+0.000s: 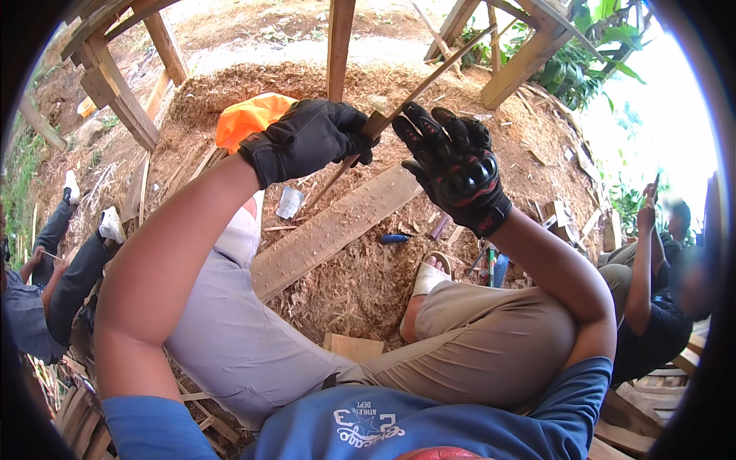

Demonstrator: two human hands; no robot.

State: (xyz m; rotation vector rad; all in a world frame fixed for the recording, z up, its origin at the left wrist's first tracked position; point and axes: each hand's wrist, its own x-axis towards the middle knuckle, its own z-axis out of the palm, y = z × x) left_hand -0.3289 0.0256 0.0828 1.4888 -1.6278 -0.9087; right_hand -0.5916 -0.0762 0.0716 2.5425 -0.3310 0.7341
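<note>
1 thin wood stick is near 12 o'clock in view, long axis slanted: 1 end up to 1, other down to 7. L hand, black glove, has fingers curled round it, w/ 1 short wood bit by them. R hand, gloved too, fingers bent & apart, is just beside; can't tell if tips touch. 1 wide board lies at 7 from hands, 1 orange sheet at 9 from L hand.

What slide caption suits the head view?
Gloved in black, left hand holds a thin brown wooden stick, right hand open beside it.
</note>
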